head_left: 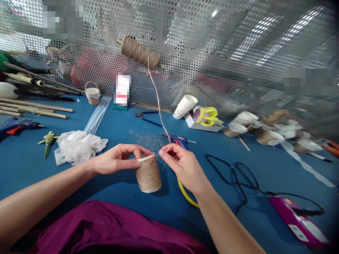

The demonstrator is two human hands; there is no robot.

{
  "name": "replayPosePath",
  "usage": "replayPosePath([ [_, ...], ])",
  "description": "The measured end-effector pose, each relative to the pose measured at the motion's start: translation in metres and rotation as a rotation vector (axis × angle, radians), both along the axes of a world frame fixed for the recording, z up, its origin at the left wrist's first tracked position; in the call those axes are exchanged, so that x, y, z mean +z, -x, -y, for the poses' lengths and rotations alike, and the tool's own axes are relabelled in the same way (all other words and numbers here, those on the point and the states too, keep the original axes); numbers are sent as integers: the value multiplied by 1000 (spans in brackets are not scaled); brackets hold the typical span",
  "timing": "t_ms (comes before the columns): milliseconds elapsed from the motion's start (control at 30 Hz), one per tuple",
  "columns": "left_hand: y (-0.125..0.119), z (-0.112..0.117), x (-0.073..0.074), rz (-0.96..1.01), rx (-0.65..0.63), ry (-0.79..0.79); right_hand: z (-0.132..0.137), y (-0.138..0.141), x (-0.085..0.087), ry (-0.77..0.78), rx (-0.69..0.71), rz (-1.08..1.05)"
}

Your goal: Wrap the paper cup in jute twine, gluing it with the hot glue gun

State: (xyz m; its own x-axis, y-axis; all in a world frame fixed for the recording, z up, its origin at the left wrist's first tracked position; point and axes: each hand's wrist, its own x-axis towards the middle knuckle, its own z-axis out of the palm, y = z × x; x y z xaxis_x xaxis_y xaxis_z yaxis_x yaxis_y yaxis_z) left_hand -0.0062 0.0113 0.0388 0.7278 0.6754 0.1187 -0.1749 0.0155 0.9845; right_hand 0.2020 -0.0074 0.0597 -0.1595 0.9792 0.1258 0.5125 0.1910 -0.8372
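In the head view, a twine-wrapped cup (148,176) is held, slightly tilted, over the near middle of the blue table (119,188); whether its base touches the surface cannot be told. Its white rim is clamped in the grip of the left hand (115,159), with the thumb laid along the near edge. By the right hand (184,165), a strand of twine (158,98) is pinched between thumb and finger, just beside the cup's rim. The strand is led up to a spool (140,53) that is mounted against a perforated metal panel (225,46).

White crumpled strips (78,146) are piled beyond the left forearm. Farther back, a small handled basket (93,97), blue-handled pliers (150,120) and white paper cups (185,106) are set near the panel. A glue gun (19,126) is seen at the left edge, and a magenta power strip (298,222) is placed at the lower right.
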Motion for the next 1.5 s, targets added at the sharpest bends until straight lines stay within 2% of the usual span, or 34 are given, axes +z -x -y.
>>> replayPosePath([
  [433,3,1,2,28,-52,33,6,-3,-6,49,49,-58],
  [600,3,0,4,61,-72,-8,7,-2,-8,64,161,-215],
  [867,5,-6,-7,-7,-36,-72,2,-5,-14,201,271,-436],
  [967,6,-10,-12,-35,-5,-85,0,-7,-17,208,260,-472],
  [1133,6,-15,-15,-85,-31,-65,-2,-7,-17,170,214,-353],
  [1233,4,-15,-14,-164,-31,-172,0,-5,-16,114,217,-239],
  [1367,-1,-10,-11,-318,32,-368,4,2,-19,39,245,-41],
  [1500,-8,-5,-10,-374,119,-388,5,8,-19,-11,276,57],
])
